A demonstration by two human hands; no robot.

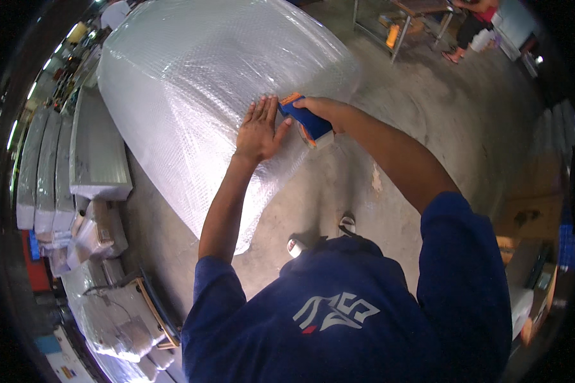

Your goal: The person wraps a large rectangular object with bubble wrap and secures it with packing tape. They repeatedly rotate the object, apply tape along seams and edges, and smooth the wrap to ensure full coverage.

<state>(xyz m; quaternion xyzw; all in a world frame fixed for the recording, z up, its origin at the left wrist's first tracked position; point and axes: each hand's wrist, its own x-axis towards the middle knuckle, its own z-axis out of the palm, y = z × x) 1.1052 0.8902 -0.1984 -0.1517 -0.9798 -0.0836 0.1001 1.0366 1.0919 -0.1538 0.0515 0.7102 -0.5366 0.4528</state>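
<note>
A bulky bundle in clear bubble wrap (191, 96) fills the space ahead, its near corner tapering toward the person. The left hand (258, 137) lies flat on the film, fingers extended and thumb out, probably so the slack layer cannot slide. The right hand (326, 110) is wrapped around a blue-and-orange tape dispenser (308, 121) at the bundle's right edge, just beside the left fingertips, seemingly where the film is steadiest.
</note>
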